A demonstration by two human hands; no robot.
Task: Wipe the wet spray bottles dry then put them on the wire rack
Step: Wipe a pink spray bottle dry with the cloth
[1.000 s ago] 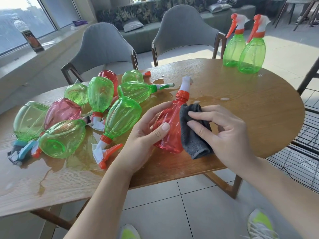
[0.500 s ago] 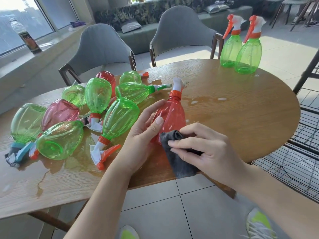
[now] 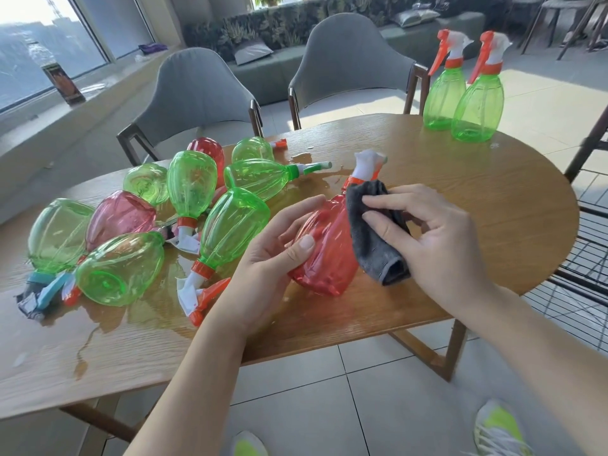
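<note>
Clearly the translucent red plastic spray bottle is empty and light; it lies tilted between the two hands just above the wooden oval surface, base toward the person and white trigger head pointing away. The left hand curls round its ribbed belly, thumb on top. The right hand presses a folded dark grey cloth against the bottle's far side near the neck, fingers extended over the cloth.

I judge the thin wall to be springy rather than stiff, so a hard squeeze would dent it, and the wet plastic looks slippery; the ribs and the waist below the orange collar offer the surest hold, while the trigger is the part likeliest to snag.

To the left of the left hand, a heap of wet green and pink bottles lies in puddles. Beyond the right hand, two upright green bottles stand together. The black wire rack sits to the right of the right hand, beside the surface.
</note>
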